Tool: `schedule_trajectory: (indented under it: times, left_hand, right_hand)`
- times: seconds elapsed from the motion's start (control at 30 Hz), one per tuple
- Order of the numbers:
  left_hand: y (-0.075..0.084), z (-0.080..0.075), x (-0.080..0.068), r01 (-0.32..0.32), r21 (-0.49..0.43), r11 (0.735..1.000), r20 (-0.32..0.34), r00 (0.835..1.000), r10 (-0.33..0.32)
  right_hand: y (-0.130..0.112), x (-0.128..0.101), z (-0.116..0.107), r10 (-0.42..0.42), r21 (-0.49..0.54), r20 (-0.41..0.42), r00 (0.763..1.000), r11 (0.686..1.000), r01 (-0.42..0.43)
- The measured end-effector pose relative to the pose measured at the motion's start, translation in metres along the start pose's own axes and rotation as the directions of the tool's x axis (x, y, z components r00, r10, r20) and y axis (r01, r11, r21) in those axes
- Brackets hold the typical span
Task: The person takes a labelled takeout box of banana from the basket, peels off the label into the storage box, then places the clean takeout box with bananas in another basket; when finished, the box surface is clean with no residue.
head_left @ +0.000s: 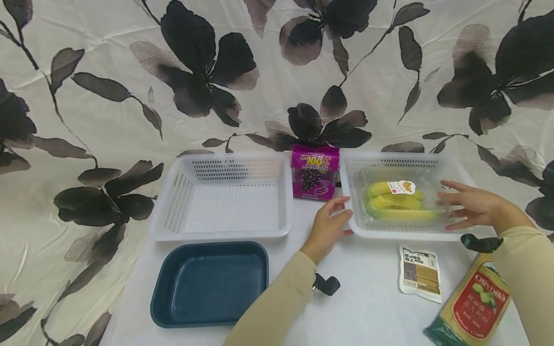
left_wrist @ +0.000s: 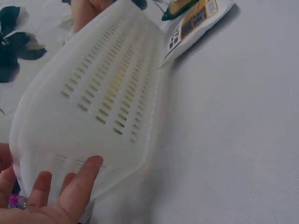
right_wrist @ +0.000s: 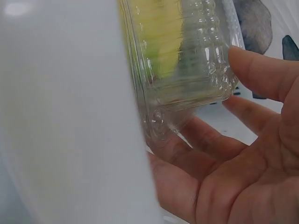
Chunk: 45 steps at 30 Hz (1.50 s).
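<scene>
Two hands flank the right-hand white basket, which sits at the back right of the table. The left hand lies against the basket's left wall with fingers straight and relaxed, touching the slotted plastic but not curled round it; the left wrist view shows the fingertips resting on the wall from outside. The right hand is spread wide over the basket's right side, palm toward the clear clamshell box inside; the right wrist view shows the fingers just beside the box's corner, gripping nothing.

Inside that box lie yellow-green bananas under a small sticker. Just left of this basket stands a purple grape carton, and beyond it a second white basket, with a dark blue tray in front of it toward the table's near edge. Near the front right corner lie a small white packet and a green and red Olivoila pack.
</scene>
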State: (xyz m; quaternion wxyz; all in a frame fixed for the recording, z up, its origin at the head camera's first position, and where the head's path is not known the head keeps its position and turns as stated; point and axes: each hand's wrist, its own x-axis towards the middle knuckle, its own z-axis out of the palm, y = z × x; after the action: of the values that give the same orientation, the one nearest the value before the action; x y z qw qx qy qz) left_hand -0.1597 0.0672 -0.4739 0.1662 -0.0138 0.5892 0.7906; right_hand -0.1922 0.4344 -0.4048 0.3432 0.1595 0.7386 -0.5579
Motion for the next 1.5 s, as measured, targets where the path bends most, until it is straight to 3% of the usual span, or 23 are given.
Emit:
schedule_trajectory:
  times: [0.37, 0.7, 1.07, 1.23, 1.5]
  left_hand:
    - [-0.006, 0.003, 0.003, -0.017, 0.023, 1.000, -0.029, 0.999, 0.018]
    - [-0.006, 0.005, 0.003, -0.019, 0.025, 1.000, -0.037, 0.999, 0.020]
    - [0.000, 0.005, 0.001, -0.010, 0.023, 1.000, -0.051, 0.999, 0.011]
    - [0.004, 0.001, 0.001, 0.020, 0.038, 0.999, -0.021, 1.000, -0.020]
    - [0.011, -0.009, 0.002, 0.069, 0.074, 0.995, 0.080, 0.994, -0.075]
  right_hand:
    - [0.002, -0.001, -0.002, -0.016, -0.062, 0.002, 1.000, 0.998, 0.016]
    - [0.003, -0.009, -0.002, -0.047, -0.148, -0.046, 0.998, 0.988, 0.040]
    - [-0.001, -0.026, 0.000, -0.154, -0.168, -0.062, 0.986, 0.976, 0.141]
    - [-0.003, -0.038, 0.006, -0.207, -0.213, -0.093, 0.974, 0.960, 0.183]
    - [-0.003, -0.059, 0.025, -0.271, -0.288, -0.138, 0.953, 0.931, 0.223]
